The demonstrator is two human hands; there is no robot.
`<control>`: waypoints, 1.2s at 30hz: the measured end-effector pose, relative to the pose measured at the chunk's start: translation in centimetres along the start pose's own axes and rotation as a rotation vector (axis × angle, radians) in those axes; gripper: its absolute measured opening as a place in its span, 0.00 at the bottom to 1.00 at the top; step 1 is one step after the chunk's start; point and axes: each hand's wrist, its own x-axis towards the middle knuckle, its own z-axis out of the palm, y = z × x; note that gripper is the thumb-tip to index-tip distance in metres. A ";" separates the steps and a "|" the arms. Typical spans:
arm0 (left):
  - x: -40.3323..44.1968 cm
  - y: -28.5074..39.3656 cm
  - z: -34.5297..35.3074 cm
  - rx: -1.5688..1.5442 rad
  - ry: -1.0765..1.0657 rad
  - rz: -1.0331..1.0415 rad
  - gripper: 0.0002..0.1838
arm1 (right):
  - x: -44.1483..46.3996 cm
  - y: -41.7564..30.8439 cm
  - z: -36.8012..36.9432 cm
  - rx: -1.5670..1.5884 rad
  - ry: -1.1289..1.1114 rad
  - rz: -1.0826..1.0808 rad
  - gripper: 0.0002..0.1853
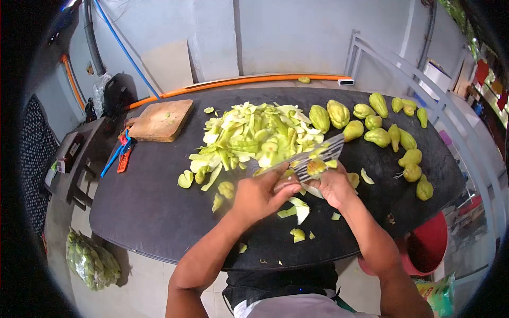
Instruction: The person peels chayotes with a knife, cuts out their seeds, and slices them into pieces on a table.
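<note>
My left hand (260, 193) is closed around the handle end of a wide knife (333, 146), whose shiny blade with dark and light stripes slants up to the right. Fingers of my right hand (335, 186) curl round a pale chayote (314, 190), mostly hidden under the blade. Yellow-brown bits show against the blade; whether they lie on it or are reflected I cannot tell. Just beyond both hands rises a big heap of pale green chayote slices and peelings (249, 130). Loose peel (301, 212) lies on the black table (159, 196) below them.
Several whole chayotes (377, 138) spread over the table's right side. A wooden cutting board (161, 121) is at the back left, beside a blue-handled tool (112, 159) and an orange one (124, 160). A red bucket (429, 241) and a bag of green produce (91, 259) stand on the floor.
</note>
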 end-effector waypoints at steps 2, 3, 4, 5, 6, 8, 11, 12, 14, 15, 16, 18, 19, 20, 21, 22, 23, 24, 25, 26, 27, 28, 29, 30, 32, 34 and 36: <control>-0.2 0.4 0.0 0.051 0.017 0.094 0.32 | 0.4 0.0 -0.2 0.063 0.122 0.075 0.22; -0.2 0.4 0.1 0.053 0.030 0.105 0.32 | 0.5 0.0 -0.6 0.128 0.113 0.105 0.21; -0.3 0.3 0.2 0.054 0.041 0.117 0.33 | 0.6 0.0 -1.3 0.194 0.106 0.132 0.21; -0.2 0.2 0.3 0.055 0.055 0.131 0.33 | 0.7 -0.2 -1.8 0.257 0.096 0.157 0.21; -0.1 -0.1 0.3 0.020 0.046 0.106 0.33 | 0.6 -0.3 -1.1 0.203 0.167 0.159 0.25; 0.1 -0.2 0.6 -0.094 0.074 0.007 0.32 | 0.8 -0.7 -1.9 0.215 0.098 0.224 0.27; 0.1 -0.1 0.8 -0.010 0.091 0.070 0.35 | 1.0 0.1 -2.6 0.201 0.158 0.243 0.32; 0.0 -0.1 0.9 0.105 0.075 0.150 0.36 | 1.1 0.5 -2.1 0.216 0.190 0.219 0.33; -0.4 -0.3 2.0 0.277 0.100 0.360 0.43 | 0.9 0.7 -1.5 0.331 0.191 0.238 0.36; -0.4 0.0 2.3 0.381 0.112 0.458 0.45 | 0.8 0.4 -2.2 0.306 -0.019 0.310 0.36; -0.4 0.4 2.6 0.411 0.133 0.527 0.45 | 1.4 0.9 -3.7 0.352 -0.127 0.291 0.37; -0.2 0.8 3.1 0.443 0.152 0.611 0.45 | 1.1 0.6 -1.8 0.231 -0.052 0.192 0.39; -0.2 0.9 3.3 0.446 0.149 0.626 0.45 | 0.3 -0.2 1.5 0.047 0.138 0.142 0.39; -0.2 1.0 3.4 0.450 0.145 0.641 0.45 | 0.1 -0.1 2.2 -0.011 0.163 0.097 0.40; -0.2 1.0 3.4 0.457 0.142 0.643 0.45 | 0.0 -0.1 2.3 0.072 0.149 0.097 0.36; -0.2 1.1 3.4 0.464 0.139 0.644 0.45 | 0.0 0.0 2.4 0.156 0.136 0.098 0.33; -0.2 1.1 3.4 0.472 0.137 0.644 0.45 | -0.1 0.1 2.6 0.238 0.123 0.100 0.31; -0.2 1.1 3.4 0.475 0.133 0.637 0.45 | -0.1 0.1 3.0 0.200 0.154 0.084 0.31; -0.2 1.1 3.4 0.476 0.129 0.632 0.45 | -0.1 0.2 3.2 0.163 0.185 0.066 0.31; -0.2 1.1 3.4 0.477 0.124 0.628 0.45 | -0.1 0.2 3.2 0.173 0.174 0.072 0.31; -0.1 1.0 3.4 0.476 0.128 0.628 0.45 | 0.0 0.3 3.2 0.183 0.163 0.079 0.32; -0.1 0.8 3.5 0.473 0.131 0.629 0.45 | 0.0 0.3 3.1 0.192 0.152 0.085 0.32; 0.0 0.7 3.5 0.471 0.135 0.628 0.45 | 0.0 0.2 3.4 0.217 0.166 0.099 0.33; 0.0 0.7 3.5 0.463 0.132 0.624 0.45 | 0.0 0.0 4.0 0.242 0.179 0.115 0.34; -0.1 0.7 3.5 0.448 0.125 0.616 0.46 | 0.1 0.3 3.8 0.202 0.218 0.096 0.35; -0.2 0.8 3.6 0.446 0.104 0.609 0.46 | 0.7 1.2 2.5 0.067 0.269 0.026 0.36; -0.1 0.7 3.7 0.432 0.107 0.607 0.46 | 0.7 1.6 1.8 0.194 0.166 0.066 0.40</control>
